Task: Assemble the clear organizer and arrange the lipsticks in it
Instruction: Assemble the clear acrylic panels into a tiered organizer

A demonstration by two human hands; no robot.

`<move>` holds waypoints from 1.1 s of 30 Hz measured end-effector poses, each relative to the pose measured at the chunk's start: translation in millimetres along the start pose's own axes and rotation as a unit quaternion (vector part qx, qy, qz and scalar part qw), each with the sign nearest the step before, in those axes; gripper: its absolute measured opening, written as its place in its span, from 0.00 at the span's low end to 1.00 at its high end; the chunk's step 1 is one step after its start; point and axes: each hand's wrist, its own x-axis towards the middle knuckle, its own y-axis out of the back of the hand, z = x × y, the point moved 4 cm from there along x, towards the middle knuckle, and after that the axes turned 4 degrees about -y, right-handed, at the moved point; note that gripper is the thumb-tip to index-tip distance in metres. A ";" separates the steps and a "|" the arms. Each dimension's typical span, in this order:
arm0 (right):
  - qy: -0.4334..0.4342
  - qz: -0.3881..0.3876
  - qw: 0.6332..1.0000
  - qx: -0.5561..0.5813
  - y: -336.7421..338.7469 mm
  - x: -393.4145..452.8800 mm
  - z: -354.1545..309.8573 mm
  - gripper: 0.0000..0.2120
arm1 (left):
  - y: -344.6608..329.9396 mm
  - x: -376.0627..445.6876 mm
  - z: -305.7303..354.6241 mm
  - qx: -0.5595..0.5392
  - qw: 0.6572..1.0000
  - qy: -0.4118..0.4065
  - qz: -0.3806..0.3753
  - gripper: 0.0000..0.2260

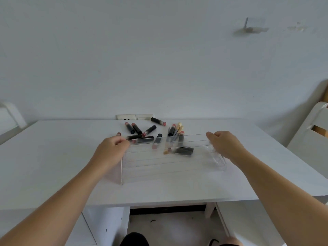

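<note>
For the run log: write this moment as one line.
step: assembling clear organizer | left hand: grips left end | right hand: grips right end | lipsticks: loose on table

left hand, right hand | hold clear panel | lipsticks behind

A white tabletop stands against a plain white wall. A double wall socket sits just above the tabletop's far edge. Tape remnants mark the wall at upper right. A white chair stands at the right. White drawer fronts sit below the tabletop. Lighting is soft and even.
</note>
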 end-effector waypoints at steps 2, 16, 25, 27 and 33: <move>-0.007 0.004 0.999 0.034 -0.8 2.6 2.0 0.15 | -2.9 -0.3 -1.9 -0.019 1.000 0.009 0.000 0.09; -0.039 -0.026 0.999 0.018 7.6 4.3 10.1 0.21 | 2.0 7.2 -2.0 0.002 1.000 -0.027 -0.014 0.19; 0.213 -0.050 0.968 -0.124 16.7 19.4 -60.8 0.09 | 24.4 48.3 -9.6 0.307 0.948 -0.083 0.025 0.21; 0.263 -0.134 0.933 -0.205 1.5 29.8 -77.6 0.16 | 13.2 53.3 -16.4 0.368 0.922 -0.115 -0.025 0.24; 0.242 -0.283 0.896 -0.242 -21.4 64.9 -101.2 0.15 | 4.6 69.6 -28.7 0.384 0.905 -0.160 -0.090 0.30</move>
